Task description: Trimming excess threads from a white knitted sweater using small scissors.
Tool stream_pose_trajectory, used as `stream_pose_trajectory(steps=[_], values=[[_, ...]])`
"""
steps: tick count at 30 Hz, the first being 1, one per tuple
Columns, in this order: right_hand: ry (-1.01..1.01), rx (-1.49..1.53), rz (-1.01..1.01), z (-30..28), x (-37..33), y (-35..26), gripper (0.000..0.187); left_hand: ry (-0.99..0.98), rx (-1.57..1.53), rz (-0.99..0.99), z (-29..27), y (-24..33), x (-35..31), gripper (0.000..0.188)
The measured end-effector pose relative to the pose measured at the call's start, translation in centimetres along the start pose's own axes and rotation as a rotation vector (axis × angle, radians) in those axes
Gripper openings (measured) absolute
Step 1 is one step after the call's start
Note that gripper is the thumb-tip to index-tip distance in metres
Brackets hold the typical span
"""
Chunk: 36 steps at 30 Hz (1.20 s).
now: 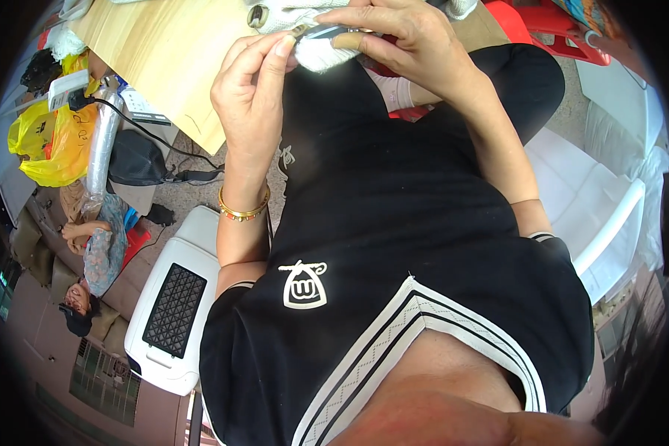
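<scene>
At the top of the view, beside the table edge, my two hands meet over a piece of white knitted fabric [322, 56]. My left hand [250, 93] is closed in a pinch, thumb against forefinger, at the fabric's left end; a small brownish bit shows at the fingertips. My right hand [412, 46] is closed round a slim, dark grey-blue, shiny tool [322, 31] lying over the fabric. Its exact kind I cannot make out. More white knitted fabric [284, 13] lies on the table just beyond, next to a small rounded brown-and-white item [257, 16].
A light wooden table [167, 56] is at the upper left. Left of it are yellow plastic bags [52, 141], a black pouch [137, 158] and a cable. A white case [172, 297] stands by my left elbow. Another person [100, 253] sits further left. Red stools [550, 33] stand upper right.
</scene>
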State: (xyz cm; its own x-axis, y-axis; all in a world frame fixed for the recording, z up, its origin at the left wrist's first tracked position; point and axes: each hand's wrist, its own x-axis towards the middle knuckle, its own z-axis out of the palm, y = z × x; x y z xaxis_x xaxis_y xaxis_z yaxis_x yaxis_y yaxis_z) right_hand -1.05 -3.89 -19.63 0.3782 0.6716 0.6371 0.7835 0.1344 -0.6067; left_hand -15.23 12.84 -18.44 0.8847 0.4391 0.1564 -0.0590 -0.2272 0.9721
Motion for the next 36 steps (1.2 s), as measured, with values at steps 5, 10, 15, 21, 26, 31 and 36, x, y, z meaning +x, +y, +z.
stream_pose_trajectory(steps=[5, 10, 15, 21, 26, 31, 36], values=[[0.022, 0.034, -0.011, -0.2, 0.0, 0.2, 0.028, -0.017, -0.035, -0.006, -0.2, 0.0, 0.2, 0.013], [-0.075, 0.024, 0.146, -1.6, 0.8, -1.6, 0.029, -0.001, -0.045, 0.012, 0.0, -0.1, 0.1, 0.014], [0.038, 0.054, -0.025, -0.6, -0.4, 0.6, 0.029, -0.008, -0.024, 0.036, 0.4, 0.1, 0.1, 0.013], [0.018, 0.064, -0.053, -0.5, -0.3, 0.7, 0.029, -0.019, 0.083, 0.069, 0.4, 0.5, 0.4, 0.012], [0.027, 0.115, -0.088, -0.3, 0.1, 0.9, 0.03, -0.045, -0.031, 0.02, 0.3, 0.9, 0.6, 0.013], [-0.066, 0.202, 0.099, -1.0, -0.3, 0.7, 0.031, -0.073, -0.116, -0.019, 0.3, 0.8, 0.7, 0.013], [-0.022, 0.203, -0.063, -1.0, -0.5, 1.2, 0.031, -0.081, -0.069, 0.002, 0.5, 1.0, 0.7, 0.013]])
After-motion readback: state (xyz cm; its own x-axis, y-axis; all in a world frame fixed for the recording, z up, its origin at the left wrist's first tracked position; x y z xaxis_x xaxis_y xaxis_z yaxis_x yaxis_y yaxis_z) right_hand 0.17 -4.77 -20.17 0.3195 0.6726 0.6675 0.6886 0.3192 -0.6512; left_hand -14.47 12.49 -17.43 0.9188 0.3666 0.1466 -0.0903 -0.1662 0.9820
